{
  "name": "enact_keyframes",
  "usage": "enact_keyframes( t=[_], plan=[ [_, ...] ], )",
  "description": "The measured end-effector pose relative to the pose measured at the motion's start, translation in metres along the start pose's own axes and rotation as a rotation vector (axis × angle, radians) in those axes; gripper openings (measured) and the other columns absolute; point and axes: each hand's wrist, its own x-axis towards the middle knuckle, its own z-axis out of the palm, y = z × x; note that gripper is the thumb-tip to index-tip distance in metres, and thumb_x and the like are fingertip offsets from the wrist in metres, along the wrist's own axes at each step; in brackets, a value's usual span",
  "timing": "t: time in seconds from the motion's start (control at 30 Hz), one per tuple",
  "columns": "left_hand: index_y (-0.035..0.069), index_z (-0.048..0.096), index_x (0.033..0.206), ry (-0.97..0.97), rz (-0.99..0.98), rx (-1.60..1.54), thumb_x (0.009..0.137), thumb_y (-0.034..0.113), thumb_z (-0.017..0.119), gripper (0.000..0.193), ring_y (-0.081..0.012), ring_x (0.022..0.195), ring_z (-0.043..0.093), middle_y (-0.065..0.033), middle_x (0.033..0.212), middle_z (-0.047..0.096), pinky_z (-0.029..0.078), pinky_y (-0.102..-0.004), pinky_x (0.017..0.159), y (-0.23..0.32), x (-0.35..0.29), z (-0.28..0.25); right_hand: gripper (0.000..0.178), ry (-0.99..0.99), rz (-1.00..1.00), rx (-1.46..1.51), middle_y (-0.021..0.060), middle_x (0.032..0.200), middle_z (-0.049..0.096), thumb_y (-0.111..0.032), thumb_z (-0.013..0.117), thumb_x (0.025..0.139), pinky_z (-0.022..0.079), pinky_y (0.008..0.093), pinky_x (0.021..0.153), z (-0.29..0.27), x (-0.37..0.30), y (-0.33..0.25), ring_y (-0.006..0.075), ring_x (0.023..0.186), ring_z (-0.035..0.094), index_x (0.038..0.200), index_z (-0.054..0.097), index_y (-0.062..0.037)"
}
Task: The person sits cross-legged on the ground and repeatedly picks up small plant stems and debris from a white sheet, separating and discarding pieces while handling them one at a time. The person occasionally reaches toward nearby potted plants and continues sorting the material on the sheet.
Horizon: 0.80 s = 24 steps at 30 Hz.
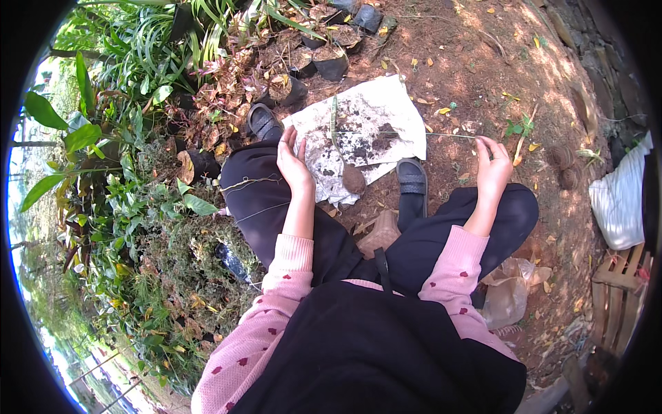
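Note:
A thin pale string (452, 134) stretches almost straight between my two hands, across a white sack cloth. My right hand (494, 165) pinches its right end between thumb and fingers, above my right knee. My left hand (295, 164) is raised over the cloth's left edge, fingers long and slightly curved; the string runs toward it, though the grip itself is hard to see. Below the string, a brown round ball (354, 179) lies at the cloth's near edge. A long green stem (334, 121) extends from it. Dark soil (355, 146) is scattered over the white cloth (396, 96).
More strands of string (248, 183) lie over my left thigh. Dark sandals (412, 176) are on my feet beside the cloth. Potted plants (331, 65) and dense greenery fill the left. At right are brown fibre balls (567, 169), a white sack (622, 196) and a wooden crate (610, 303).

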Motion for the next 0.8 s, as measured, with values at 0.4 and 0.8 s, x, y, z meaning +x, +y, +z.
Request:
enact_keyframes(
  t=[0.4,0.8],
  plan=[
    [0.001,0.053,0.114,-0.278,0.223,1.136,0.080,0.016,0.058,0.038,-0.0263,0.094,0.053,-0.0153,0.102,0.053,0.045,-0.0397,0.079,-0.010,-0.012,0.004,0.019,0.307,0.458,0.690,0.0051,0.096,0.064,-0.017,0.051,0.095,0.042,0.0238,0.080,0.001,0.010,0.025,0.0103,0.086,0.055,0.100,0.058,0.0000],
    [0.013,0.053,0.124,-0.726,0.430,1.087,0.071,0.023,0.070,0.056,-0.0364,0.129,0.029,-0.0150,0.138,0.036,0.025,-0.0521,0.104,-0.017,-0.037,0.030,0.017,-0.387,0.166,0.644,0.0046,0.090,0.067,-0.011,0.059,0.089,0.044,0.0247,0.081,0.037,-0.013,-0.018,0.0087,0.086,0.057,0.097,0.066,0.0020]
  ],
)
